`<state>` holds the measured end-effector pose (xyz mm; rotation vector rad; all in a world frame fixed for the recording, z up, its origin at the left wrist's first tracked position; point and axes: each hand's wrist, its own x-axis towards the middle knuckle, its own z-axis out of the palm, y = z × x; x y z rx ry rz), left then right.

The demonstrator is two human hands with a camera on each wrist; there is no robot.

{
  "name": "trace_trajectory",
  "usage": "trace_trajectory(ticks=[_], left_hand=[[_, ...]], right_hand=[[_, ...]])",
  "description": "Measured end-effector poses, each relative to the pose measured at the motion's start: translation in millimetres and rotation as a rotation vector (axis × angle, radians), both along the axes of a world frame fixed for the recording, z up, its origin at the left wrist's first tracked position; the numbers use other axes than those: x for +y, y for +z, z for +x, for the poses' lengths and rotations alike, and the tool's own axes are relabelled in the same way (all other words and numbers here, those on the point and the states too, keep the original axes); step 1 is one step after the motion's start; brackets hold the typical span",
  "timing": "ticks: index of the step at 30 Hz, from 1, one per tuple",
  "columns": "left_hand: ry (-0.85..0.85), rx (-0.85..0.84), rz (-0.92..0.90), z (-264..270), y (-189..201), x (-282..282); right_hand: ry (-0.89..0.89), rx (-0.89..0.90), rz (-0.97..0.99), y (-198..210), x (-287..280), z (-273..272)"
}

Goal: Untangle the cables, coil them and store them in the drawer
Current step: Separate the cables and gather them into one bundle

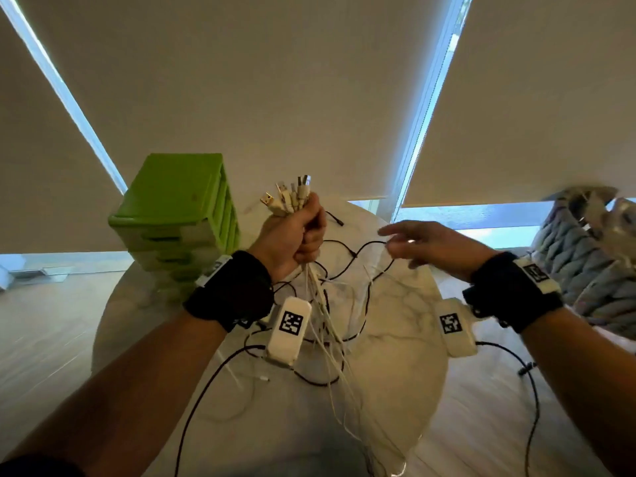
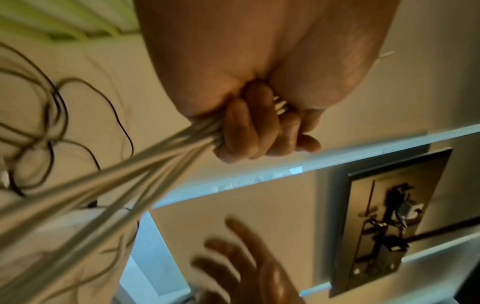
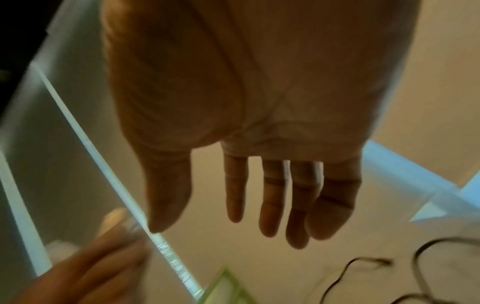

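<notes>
**Op:** I've got the white cables point(image 1: 311, 304) bunched in my left hand point(image 1: 292, 235), fist clamped tight. Their long axis runs near vertical over the counter point(image 1: 406, 339): plugs point(image 1: 289, 197) up, tails trailing down.

**Spotter:** And the right hand point(image 1: 433, 246)?

**Op:** Fingers spread, holding nothing, beside the black cable point(image 1: 358, 253).

**Spotter:** Risk?

**Op:** That black one loops through the white tails. Lifting could cinch a knot, I reckon, or drag it off the counter. The green drawer unit point(image 1: 179, 215) waits at left.

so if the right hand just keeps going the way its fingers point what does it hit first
Probably the left hand, fist gripping the white cable bundle. The right hand points leftward at it, fingers straight; depth is uncertain.
</notes>
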<state>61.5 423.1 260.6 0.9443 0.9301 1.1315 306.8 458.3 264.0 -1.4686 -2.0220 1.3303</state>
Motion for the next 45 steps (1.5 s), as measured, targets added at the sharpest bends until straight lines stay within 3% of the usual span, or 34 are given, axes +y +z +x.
trace_trajectory(ticks=[3, 5, 9, 13, 15, 20, 22, 23, 25, 28, 29, 31, 34, 35, 37, 39, 41, 42, 45], left_hand=[[-0.07, -0.048, 0.043, 47.4, 6.1, 1.7], [-0.105, -0.066, 0.069, 70.2, 9.3, 0.5], [-0.134, -0.063, 0.093, 91.4, 7.9, -4.2], [-0.182, -0.194, 0.107, 112.0, 7.0, -9.6], [-0.234, -0.161, 0.156, 123.2, 10.3, -12.8], [-0.267, -0.129, 0.196, 136.9, 17.1, -16.4], [-0.259, -0.209, 0.186, 137.4, 24.7, -15.3], [-0.249, -0.237, 0.186, 136.7, 28.6, -13.6], [-0.218, -0.226, 0.185, 133.4, 32.3, -9.7], [-0.181, -0.166, 0.148, 131.7, 24.9, -3.7], [-0.179, -0.162, 0.13, 132.8, 21.6, -2.3], [-0.174, -0.162, 0.101, 135.7, 16.3, -0.5], [-0.131, -0.153, 0.087, 137.3, 10.5, 2.2], [-0.116, -0.149, 0.079, 136.5, 6.9, 4.6], [-0.095, -0.145, 0.057, 134.9, 0.9, 11.2], [-0.07, -0.156, 0.027, 133.0, -3.8, 18.4], [-0.025, -0.163, -0.002, 131.1, -7.1, 24.8], [0.001, -0.154, -0.02, 130.5, -7.4, 27.9], [0.0, -0.079, -0.072, 127.7, -10.0, 35.2]], right_hand=[[0.291, -0.044, -0.003, -4.4, -32.8, -40.1], [0.341, -0.091, 0.019, -21.4, -39.7, -52.8], [0.229, -0.236, -0.013, -47.5, -26.8, -33.4], [0.212, -0.43, 0.02, -55.8, -7.9, 13.9], [0.129, -0.524, 0.054, -56.4, 5.7, 43.9], [-0.261, -0.927, 0.422, -46.6, 40.0, 120.8], [-0.488, -0.84, 0.457, -49.2, 41.0, 149.3], [-0.521, -0.767, 0.382, -52.7, 38.8, 162.0], [-0.393, -0.648, 0.078, -67.7, 25.1, 174.2], [-0.213, -0.671, -0.334, -98.6, 0.0, 169.5], [-0.197, -0.688, -0.349, -106.5, -1.0, 169.8], [-0.252, -0.74, -0.119, -112.9, 5.3, 173.2], [-0.697, -0.553, 0.391, -111.8, 18.4, 187.8], [-0.75, -0.512, 0.463, -113.0, 19.8, 189.8], [-0.634, -0.517, 0.299, -125.4, 22.5, 190.5], [-0.356, -0.521, -0.146, -133.7, 19.5, 183.7], [-0.223, -0.402, -0.488, -125.0, 14.7, 170.6], [-0.196, -0.355, -0.481, -115.5, 16.1, 161.3], [-0.235, -0.164, -0.055, -76.9, 27.5, 122.3]])
